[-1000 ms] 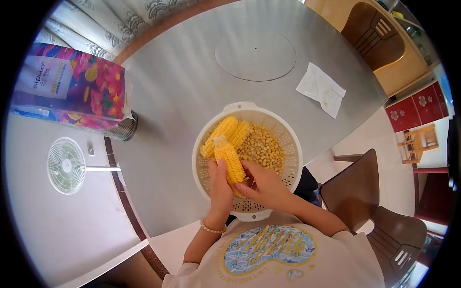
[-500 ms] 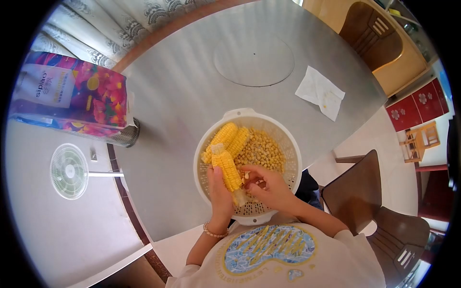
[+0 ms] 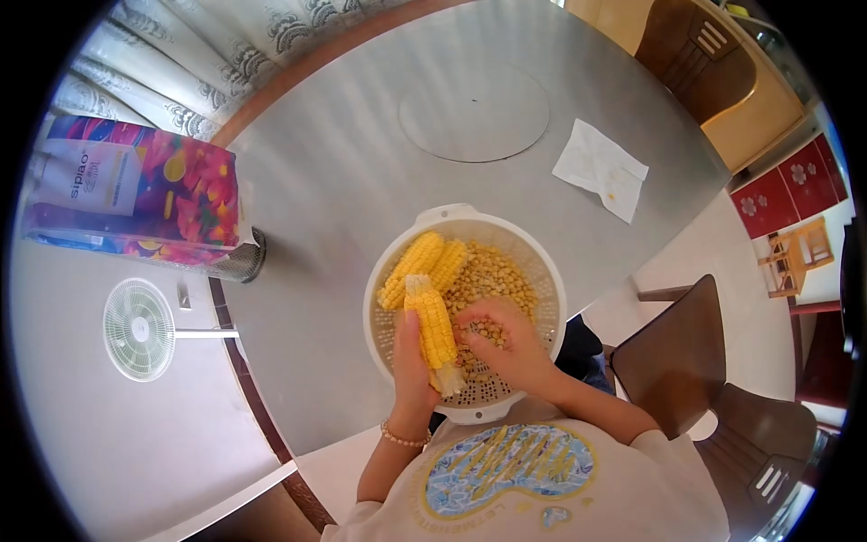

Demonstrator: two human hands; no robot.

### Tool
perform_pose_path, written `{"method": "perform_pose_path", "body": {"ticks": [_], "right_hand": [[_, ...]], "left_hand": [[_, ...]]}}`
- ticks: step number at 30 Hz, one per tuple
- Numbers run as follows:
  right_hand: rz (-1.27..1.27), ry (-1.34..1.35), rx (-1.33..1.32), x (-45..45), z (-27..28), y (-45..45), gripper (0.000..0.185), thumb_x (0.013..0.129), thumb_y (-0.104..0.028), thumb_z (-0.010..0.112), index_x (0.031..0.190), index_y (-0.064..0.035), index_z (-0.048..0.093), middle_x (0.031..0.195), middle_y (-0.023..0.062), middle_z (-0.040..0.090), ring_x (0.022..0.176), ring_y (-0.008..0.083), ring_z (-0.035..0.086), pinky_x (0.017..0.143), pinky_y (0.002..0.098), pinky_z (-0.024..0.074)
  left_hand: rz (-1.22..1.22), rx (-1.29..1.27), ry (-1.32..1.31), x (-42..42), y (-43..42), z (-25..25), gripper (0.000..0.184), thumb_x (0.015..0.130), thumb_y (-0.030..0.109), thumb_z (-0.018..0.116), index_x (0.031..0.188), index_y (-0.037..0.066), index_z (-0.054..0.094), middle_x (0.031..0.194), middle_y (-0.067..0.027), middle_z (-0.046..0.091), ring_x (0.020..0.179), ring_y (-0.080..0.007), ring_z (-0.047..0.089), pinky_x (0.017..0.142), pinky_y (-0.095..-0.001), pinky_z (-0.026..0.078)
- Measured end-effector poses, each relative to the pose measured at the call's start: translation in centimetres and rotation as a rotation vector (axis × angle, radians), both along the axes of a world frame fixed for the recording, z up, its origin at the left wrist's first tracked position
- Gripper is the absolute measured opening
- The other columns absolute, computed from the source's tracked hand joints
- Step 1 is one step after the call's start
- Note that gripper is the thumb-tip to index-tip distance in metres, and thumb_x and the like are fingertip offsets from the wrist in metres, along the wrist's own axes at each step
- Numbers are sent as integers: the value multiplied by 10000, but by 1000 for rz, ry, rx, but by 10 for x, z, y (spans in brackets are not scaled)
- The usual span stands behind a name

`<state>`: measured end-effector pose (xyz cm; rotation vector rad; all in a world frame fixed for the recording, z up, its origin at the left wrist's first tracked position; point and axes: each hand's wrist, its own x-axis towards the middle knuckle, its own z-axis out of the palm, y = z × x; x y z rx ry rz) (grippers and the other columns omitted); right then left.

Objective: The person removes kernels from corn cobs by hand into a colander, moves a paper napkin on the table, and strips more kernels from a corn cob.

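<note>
My left hand (image 3: 413,369) is wrapped round a partly shelled corn cob (image 3: 432,325), which it holds upright and slightly tilted over the white colander (image 3: 372,316). Pale bare ends show at the cob's top and bottom. Close by on the right, my right hand (image 3: 513,348) has its thumb and fingers apart, with loose kernels visible between them. Two more yellow cobs (image 3: 415,262) lean in the colander's left side. Many loose corn kernels (image 3: 492,280) cover its right and far side, and the perforated bottom shows at the near side.
The colander is at the near edge of a grey table (image 3: 325,208). A crumpled white tissue (image 3: 601,169) and a round glass disc (image 3: 474,117) lie farther off. At left stands a colourful tissue pack (image 3: 144,185) on a mesh holder (image 3: 244,257). Brown chairs (image 3: 673,343) are at right.
My right hand has drawn slightly away from the cob and its fingers have opened. The held cob has turned more upright and sits a little lower in my left hand.
</note>
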<state>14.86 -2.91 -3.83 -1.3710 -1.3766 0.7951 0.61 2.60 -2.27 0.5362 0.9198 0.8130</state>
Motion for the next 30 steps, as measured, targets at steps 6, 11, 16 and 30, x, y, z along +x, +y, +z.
{"method": "perform_pose_path", "body": {"ticks": [6, 11, 16, 30], "right_hand": [[70, 257, -267, -9, 26, -6, 492, 815, -284, 665, 1177, -19, 463, 955, 139, 569, 817, 198, 574, 707, 285, 467], [164, 147, -446, -12, 33, -6, 618, 808, -341, 664, 1244, -9, 378, 825, 124, 596, 693, 207, 598, 643, 311, 483], [136, 204, -407, -19, 24, -7, 590, 831, -299, 634, 1266, -19, 349, 791, 121, 599, 671, 197, 597, 620, 307, 481], [219, 575, -529, -21, 14, -3, 425, 909, -215, 544, 1206, 26, 360, 936, 120, 622, 815, 121, 578, 710, 252, 454]], "left_hand": [[16, 11, -90, 5, -2, 1, 467, 963, 439, 312, 1045, 39, 537, 890, -80, 605, 789, -160, 586, 721, -291, 488], [58, 156, 92, 6, -4, 1, 479, 970, 437, 291, 1020, 33, 544, 883, -80, 602, 786, -148, 576, 713, -277, 476], [66, 118, 144, 3, -4, -1, 462, 971, 430, 300, 1036, 41, 540, 858, -72, 597, 798, -155, 576, 728, -291, 473], [124, 162, 71, 6, -5, 5, 480, 978, 441, 253, 1032, 47, 522, 851, -80, 591, 790, -169, 567, 741, -294, 462]]}}
